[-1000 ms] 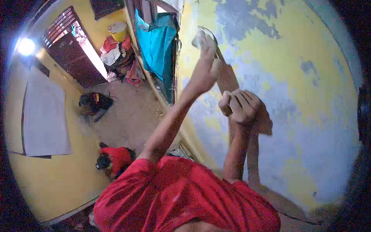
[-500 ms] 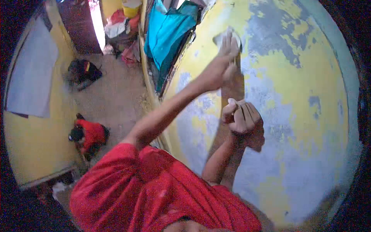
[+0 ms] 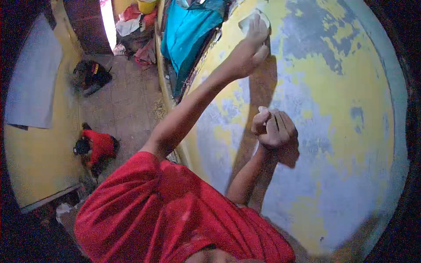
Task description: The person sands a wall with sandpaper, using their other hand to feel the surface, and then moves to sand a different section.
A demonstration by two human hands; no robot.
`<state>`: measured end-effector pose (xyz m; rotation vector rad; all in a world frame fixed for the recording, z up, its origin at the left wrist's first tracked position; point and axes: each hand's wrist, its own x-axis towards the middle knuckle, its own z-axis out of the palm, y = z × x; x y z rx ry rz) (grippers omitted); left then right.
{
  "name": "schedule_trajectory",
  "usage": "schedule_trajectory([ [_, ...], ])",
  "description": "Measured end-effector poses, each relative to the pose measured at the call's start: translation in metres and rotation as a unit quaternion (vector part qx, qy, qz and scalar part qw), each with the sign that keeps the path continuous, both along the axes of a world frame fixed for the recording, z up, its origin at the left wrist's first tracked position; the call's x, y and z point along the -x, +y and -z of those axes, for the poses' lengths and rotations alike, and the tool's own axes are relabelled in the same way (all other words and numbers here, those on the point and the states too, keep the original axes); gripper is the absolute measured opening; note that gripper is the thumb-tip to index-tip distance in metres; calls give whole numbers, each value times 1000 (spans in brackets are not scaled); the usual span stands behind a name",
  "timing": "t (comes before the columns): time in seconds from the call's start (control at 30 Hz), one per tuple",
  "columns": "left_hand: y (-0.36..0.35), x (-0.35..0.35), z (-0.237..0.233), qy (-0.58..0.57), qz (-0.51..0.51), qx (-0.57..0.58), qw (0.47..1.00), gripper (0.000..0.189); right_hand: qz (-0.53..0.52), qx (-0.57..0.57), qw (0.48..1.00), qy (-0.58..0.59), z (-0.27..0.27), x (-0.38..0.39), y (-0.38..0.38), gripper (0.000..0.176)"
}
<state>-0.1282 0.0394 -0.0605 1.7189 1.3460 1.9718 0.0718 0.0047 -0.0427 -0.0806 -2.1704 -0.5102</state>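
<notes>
My left hand (image 3: 256, 37) is stretched up against the patchy yellow and grey wall (image 3: 351, 162). Its fingers lie together over a pale, flat piece (image 3: 246, 24), pressing it to the wall. Lower down, my right hand (image 3: 277, 129) is closed near the wall surface, fingers curled and thumb to the left. A small whitish bit shows at the thumb; what it is cannot be made out.
A teal cloth (image 3: 188, 35) hangs at an opening left of the wall. On the floor below, a person in red (image 3: 103, 143) crouches near a dark bag (image 3: 93, 76). A yellow bucket (image 3: 147, 6) and cloths (image 3: 129, 22) are at the top; a white sheet (image 3: 37, 79) is far left.
My left hand and the pale piece have moved up along the wall. My right hand has stayed closed in nearly the same place. The view has shifted slightly.
</notes>
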Motion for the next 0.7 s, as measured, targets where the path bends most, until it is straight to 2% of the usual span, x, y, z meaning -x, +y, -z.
schedule_trajectory([
  [0.07,-8,-22,13,30,1,-16,999,57,-60,-16,998,-14,2,-6,12,24],
  [0.13,-37,-52,23,83,24,-29,996,72,-32,-11,999,-25,1,-8,12,21],
  [0.2,-31,-49,24,81,16,-23,996,68,18,17,998,-57,7,-10,7,17],
  [0.27,-15,-27,20,63,17,-25,998,60,17,20,999,-46,7,-9,2,16],
  [0.3,-7,-12,10,31,47,18,998,54,15,9,1000,-19,6,-5,2,15],
  [0.37,-4,-16,6,-30,53,-5,998,57,14,-4,1000,-26,13,-9,11,15],
  [0.43,-16,-39,24,39,27,-11,999,64,-51,-21,998,25,15,-6,18,23],
  [0.47,-28,-54,29,74,14,-46,996,69,-52,-26,998,27,11,-6,20,23],
  [0.5,-45,-62,30,81,35,-27,996,71,-65,-15,998,-13,7,-9,18,23],
  [0.57,-32,-53,35,136,17,-40,990,73,-77,2,995,-60,4,-7,14,24],
  [0.63,-19,-36,23,69,17,-27,997,61,-26,16,999,28,3,4,1,24],
  [0.67,-9,-20,13,31,9,12,999,46,-6,11,1000,9,2,1,0,24],
  [0.7,-10,1,-8,1,91,76,993,45,-7,13,1000,11,4,1,1,24],
])
